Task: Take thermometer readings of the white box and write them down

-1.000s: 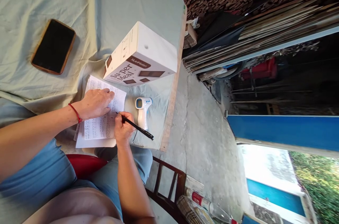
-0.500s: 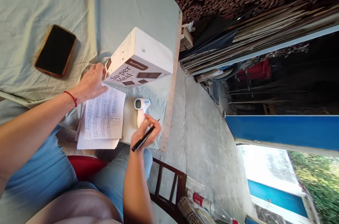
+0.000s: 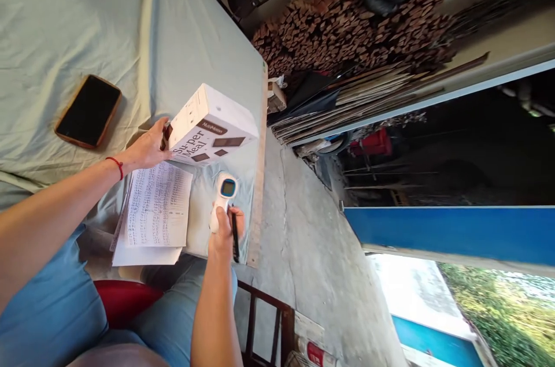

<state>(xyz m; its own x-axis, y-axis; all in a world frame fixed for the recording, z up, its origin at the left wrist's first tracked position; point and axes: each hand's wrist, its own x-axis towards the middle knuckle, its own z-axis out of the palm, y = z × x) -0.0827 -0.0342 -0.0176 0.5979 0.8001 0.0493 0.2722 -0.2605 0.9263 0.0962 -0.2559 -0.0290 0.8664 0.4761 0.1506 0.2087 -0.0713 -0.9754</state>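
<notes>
My left hand (image 3: 150,146), with a red string bracelet at the wrist, grips the near left end of a white "Su-per Meal" box (image 3: 212,130) between thumb and fingers. My right hand (image 3: 225,228) is closed around the handle of a white infrared thermometer (image 3: 228,186), whose blue-framed screen faces up. A black pen (image 3: 235,234) is also tucked in the fingers of that hand, pointing down along its right side. Between my forearms lies a stack of handwritten sheets (image 3: 158,205) at the table's near edge, just below the box.
A phone in a brown case (image 3: 89,111) lies left on the cloth-covered table (image 3: 108,20). The table's wooden edge (image 3: 260,182) runs along the right. Beyond it are a concrete floor (image 3: 299,228), stacked firewood (image 3: 333,20) and a dark wooden chair (image 3: 269,309).
My right hand has taken hold of the thermometer, which lay on the table, and tilted it up. The pen has swung round in the fingers. The camera view has shifted.
</notes>
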